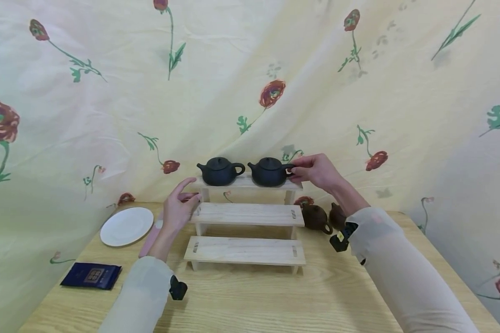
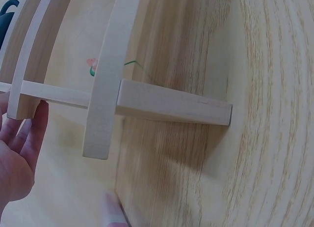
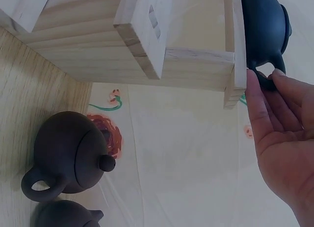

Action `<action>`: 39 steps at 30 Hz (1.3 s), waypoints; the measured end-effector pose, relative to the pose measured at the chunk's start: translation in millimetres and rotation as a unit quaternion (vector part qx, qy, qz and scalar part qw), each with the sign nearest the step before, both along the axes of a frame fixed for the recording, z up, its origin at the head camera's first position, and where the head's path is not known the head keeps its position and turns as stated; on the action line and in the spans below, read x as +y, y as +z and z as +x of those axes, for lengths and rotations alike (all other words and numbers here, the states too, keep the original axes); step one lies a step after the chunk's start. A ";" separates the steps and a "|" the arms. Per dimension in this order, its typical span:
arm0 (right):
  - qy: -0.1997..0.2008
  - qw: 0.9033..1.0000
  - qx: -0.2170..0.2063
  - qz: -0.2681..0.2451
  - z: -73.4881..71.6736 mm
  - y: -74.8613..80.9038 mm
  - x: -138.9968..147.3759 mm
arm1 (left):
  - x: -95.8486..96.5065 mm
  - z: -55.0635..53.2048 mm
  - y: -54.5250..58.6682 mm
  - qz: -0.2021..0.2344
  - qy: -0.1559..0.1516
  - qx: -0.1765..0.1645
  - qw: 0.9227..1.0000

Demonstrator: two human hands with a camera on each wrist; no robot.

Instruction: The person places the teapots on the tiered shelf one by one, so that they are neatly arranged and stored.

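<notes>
A three-tier wooden stand [image 1: 246, 213] rises in steps at the middle of the table. Two dark teapots sit side by side on its top tier, the left teapot [image 1: 219, 172] and the right teapot [image 1: 269, 173], spouts to the left. My right hand [image 1: 316, 172] pinches the handle of the right teapot; the right wrist view shows thumb and fingers at that handle [image 3: 267, 83]. At the stand's left end, my left hand [image 1: 180, 206] holds the end of the upper board, its fingers [image 2: 38, 133] behind the edge in the left wrist view.
Two brown teapots stand on the table right of the stand, one rounder teapot [image 1: 315, 217] and another [image 1: 336, 216] partly behind my forearm. Left lie a white plate [image 1: 127, 226], a dark blue packet [image 1: 91, 275] and a pink item [image 1: 151, 238]. A flowered cloth [image 1: 216, 106] hangs behind.
</notes>
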State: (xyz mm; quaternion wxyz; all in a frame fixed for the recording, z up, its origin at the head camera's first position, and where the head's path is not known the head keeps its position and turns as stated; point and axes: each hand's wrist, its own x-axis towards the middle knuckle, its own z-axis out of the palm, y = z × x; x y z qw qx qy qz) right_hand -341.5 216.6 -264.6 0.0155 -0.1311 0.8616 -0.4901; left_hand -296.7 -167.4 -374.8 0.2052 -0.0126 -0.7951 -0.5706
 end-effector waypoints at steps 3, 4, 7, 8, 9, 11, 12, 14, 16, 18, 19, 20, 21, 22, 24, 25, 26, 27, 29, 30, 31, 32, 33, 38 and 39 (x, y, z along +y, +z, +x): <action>0.001 1.000 0.004 0.007 2.3 0.7 2.2 | 0.5 -0.7 0.6 0.002 -0.007 -0.005 1.000; 0.002 1.000 0.007 0.010 3.2 1.0 3.0 | 0.1 -0.3 1.1 0.002 -0.011 -0.009 1.000; 0.001 1.000 0.017 0.018 7.2 2.0 7.8 | -3.0 2.8 3.6 -0.001 -0.026 -0.027 0.999; -0.002 1.000 0.022 0.018 9.1 2.3 10.1 | -4.7 4.5 4.6 -0.004 -0.032 -0.034 0.999; -0.006 0.999 0.027 0.019 11.2 2.6 12.8 | -6.7 6.6 5.8 -0.005 -0.038 -0.041 0.998; -0.019 0.999 0.032 0.017 16.8 2.1 20.1 | -11.4 11.7 7.3 -0.011 -0.048 -0.051 0.997; -0.025 0.999 0.033 0.013 20.2 1.5 24.1 | -13.6 14.7 7.9 -0.009 -0.053 -0.056 0.997; -0.036 0.999 0.032 0.007 26.8 -1.0 32.7 | -18.2 21.3 8.0 -0.008 -0.057 -0.070 0.996; -0.048 0.998 0.026 0.002 34.0 -5.6 42.2 | -22.7 28.8 6.0 -0.006 -0.061 -0.082 0.995; -0.058 0.998 0.022 -0.005 40.7 -12.8 51.5 | -26.7 36.5 1.0 0.001 -0.068 -0.097 0.993; -0.064 0.998 0.020 -0.008 43.6 -17.4 56.2 | -28.7 40.0 -2.7 0.000 -0.075 -0.100 0.992; -0.068 0.997 0.018 -0.010 46.4 -22.3 60.9 | -30.5 43.4 -6.4 0.000 -0.081 -0.100 0.992; -0.074 0.997 0.015 -0.010 48.5 -27.9 65.7 | -32.1 46.9 -10.3 0.000 -0.091 -0.098 0.991; -0.079 0.997 0.014 -0.011 50.3 -33.7 70.0 | -33.2 49.9 -14.4 0.002 -0.101 -0.096 0.990; -0.090 0.996 0.006 -0.010 54.8 -45.0 78.3 | -34.6 55.0 -21.9 0.002 -0.120 -0.085 0.989; -0.097 0.995 0.003 -0.007 56.9 -50.4 81.8 | -34.5 57.1 -24.9 -0.003 -0.122 -0.081 0.989; -0.102 0.995 0.000 -0.008 59.1 -55.8 84.7 | -33.8 59.3 -27.1 -0.006 -0.123 -0.078 0.989; -0.107 0.994 -0.001 -0.013 61.1 -61.2 87.2 | -32.7 61.2 -28.9 -0.007 -0.124 -0.075 0.989; -0.112 0.993 -0.004 -0.027 65.7 -71.2 91.0 | -30.2 63.6 -31.4 -0.011 -0.122 -0.073 0.990; -0.114 0.993 -0.007 -0.037 67.2 -76.3 92.4 | -28.7 64.7 -31.9 -0.011 -0.121 -0.075 0.990; -0.115 0.992 -0.010 -0.047 68.3 -81.7 93.4 | -27.8 65.7 -32.5 -0.008 -0.120 -0.075 0.990; -0.116 0.991 -0.014 -0.058 69.4 -86.9 94.3 | -27.1 66.2 -33.1 -0.004 -0.121 -0.075 0.990; -0.117 0.991 -0.018 -0.063 70.3 -91.8 95.3 | -26.5 66.6 -33.8 -0.002 -0.122 -0.074 0.990; -0.135 0.988 -0.039 -0.064 74.4 -112.2 101.3 | -23.3 66.9 -37.3 0.012 -0.117 -0.073 0.990; -0.139 0.988 -0.041 -0.060 75.3 -115.4 102.6 | -22.6 66.6 -37.9 0.013 -0.116 -0.074 0.990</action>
